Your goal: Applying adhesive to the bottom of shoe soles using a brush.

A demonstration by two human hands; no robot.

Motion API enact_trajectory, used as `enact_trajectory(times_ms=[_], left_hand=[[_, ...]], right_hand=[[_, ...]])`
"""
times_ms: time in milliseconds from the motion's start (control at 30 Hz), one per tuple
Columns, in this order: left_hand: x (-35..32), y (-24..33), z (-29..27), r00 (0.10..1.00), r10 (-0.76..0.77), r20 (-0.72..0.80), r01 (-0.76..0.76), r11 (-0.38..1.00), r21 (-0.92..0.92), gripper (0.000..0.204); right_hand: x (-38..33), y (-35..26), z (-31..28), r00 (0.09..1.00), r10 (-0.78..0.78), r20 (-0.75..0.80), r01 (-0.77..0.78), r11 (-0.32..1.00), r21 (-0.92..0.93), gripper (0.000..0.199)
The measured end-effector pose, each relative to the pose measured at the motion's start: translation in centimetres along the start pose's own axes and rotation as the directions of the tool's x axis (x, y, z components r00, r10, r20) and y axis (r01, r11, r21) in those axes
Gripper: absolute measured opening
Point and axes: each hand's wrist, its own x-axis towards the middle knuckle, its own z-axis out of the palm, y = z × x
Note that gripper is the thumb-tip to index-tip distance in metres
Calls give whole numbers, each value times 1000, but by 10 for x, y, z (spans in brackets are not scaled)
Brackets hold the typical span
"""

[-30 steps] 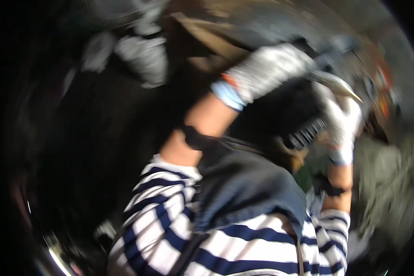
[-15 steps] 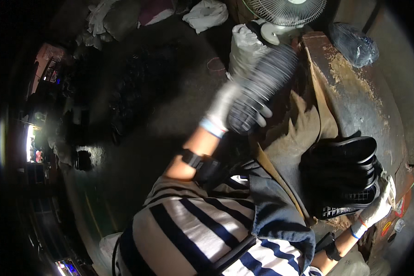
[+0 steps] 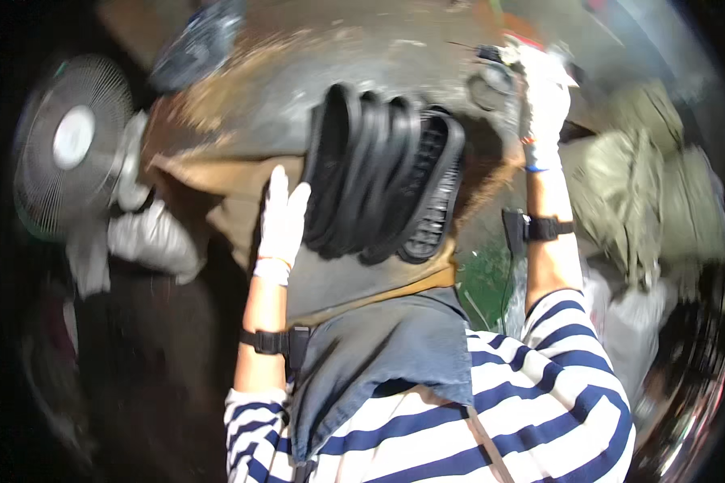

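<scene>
A row of black shoe soles (image 3: 354,173) stands on edge, packed side by side on the worn work surface (image 3: 290,105). The rightmost sole (image 3: 433,197) shows a gridded inner face. Close by the row's left end is my left hand (image 3: 282,221) in a white glove, its fingers stretched out and nothing in them. Far to the right, my right hand (image 3: 548,101), also gloved, reaches among small items at the surface's edge. Glare and blur wash out its fingers, so any hold there is hidden. Beside it sits a small round grey container (image 3: 491,87).
A fan (image 3: 74,137) stands at the left, above a whitish sack (image 3: 155,241). Dark plastic wrapping (image 3: 199,47) lies at the back left. Greenish sacks (image 3: 620,193) are piled at the right. A brown cloth (image 3: 217,175) hangs over the near edge.
My body has turned from the left to face the work surface. The black sole my left hand held is gone from it. My right hand has left the row and reached far right.
</scene>
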Motion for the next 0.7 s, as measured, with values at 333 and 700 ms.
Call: enact_trajectory(times_ms=[333,700], left_hand=[[23,22,30,888,-341,309,427,861,-276,57],[28,133,-46,955,-151,253,268,804,-531,42]], right_hand=[[2,123,6,872,195,450,65,863,-501,24],[-19,177,3,982,102,158,-66,973,-222,31]])
